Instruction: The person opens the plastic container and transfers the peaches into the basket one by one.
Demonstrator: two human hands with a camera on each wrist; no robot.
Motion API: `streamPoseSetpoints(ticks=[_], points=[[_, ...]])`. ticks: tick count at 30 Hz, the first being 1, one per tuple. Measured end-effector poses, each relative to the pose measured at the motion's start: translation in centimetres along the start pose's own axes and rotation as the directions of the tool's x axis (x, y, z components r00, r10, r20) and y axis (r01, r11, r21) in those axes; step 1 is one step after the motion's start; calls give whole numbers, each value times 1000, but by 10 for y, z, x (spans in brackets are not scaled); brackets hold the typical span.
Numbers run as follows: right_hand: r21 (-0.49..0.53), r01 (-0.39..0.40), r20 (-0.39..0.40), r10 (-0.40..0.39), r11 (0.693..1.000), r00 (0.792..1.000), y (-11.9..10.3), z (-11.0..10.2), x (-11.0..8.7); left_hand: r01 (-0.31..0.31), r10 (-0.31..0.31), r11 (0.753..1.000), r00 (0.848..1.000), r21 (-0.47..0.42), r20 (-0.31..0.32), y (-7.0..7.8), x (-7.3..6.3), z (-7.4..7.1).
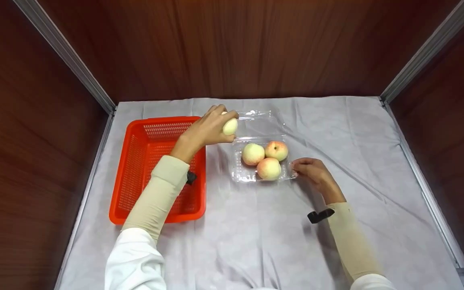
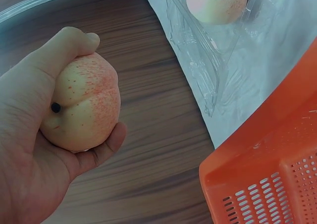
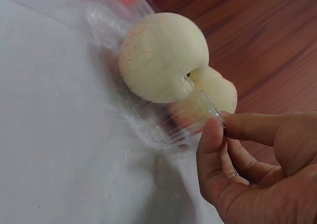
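Observation:
My left hand (image 1: pixel 212 128) grips a pale yellow peach (image 1: pixel 230 126) with a red blush, between the basket and the clear box. In the left wrist view thumb and fingers curl round this peach (image 2: pixel 86 102), its dark stem pit facing the camera. A clear plastic clamshell box (image 1: pixel 243 176) lies with its lid (image 1: pixel 256 121) folded back, away from me. Three peaches (image 1: pixel 269 168) sit together in its base. My right hand (image 1: pixel 313 171) pinches the box's near right corner between thumb and fingertip, as the right wrist view shows at the plastic edge (image 3: pixel 208 105).
A red-orange plastic basket (image 1: pixel 117 201) with slotted walls stands left of the box, under my left forearm. Grey cloth (image 1: pixel 256 225) covers the table. Dark wood-grain panels (image 1: pixel 232 48) with metal edge strips rise at the back and both sides.

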State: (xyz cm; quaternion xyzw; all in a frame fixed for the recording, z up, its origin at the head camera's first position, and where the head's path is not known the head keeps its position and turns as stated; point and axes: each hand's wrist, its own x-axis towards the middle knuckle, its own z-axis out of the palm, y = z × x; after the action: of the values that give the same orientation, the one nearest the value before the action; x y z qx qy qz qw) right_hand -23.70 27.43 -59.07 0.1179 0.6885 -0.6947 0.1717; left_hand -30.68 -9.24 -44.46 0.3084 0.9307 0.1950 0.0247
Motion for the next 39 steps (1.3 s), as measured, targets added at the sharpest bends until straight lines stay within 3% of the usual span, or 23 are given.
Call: streamPoseSetpoints(ticks=[21,39], points=[[-31,-1,-6,1,1000,1000,0,-1,2,50,-51,998,999,-31,-21,-9,-7,-10],[0,13,2,-13,1000,1000,0,1,-1,43,-44,999,998,-21,-55,-19,-14,-16]])
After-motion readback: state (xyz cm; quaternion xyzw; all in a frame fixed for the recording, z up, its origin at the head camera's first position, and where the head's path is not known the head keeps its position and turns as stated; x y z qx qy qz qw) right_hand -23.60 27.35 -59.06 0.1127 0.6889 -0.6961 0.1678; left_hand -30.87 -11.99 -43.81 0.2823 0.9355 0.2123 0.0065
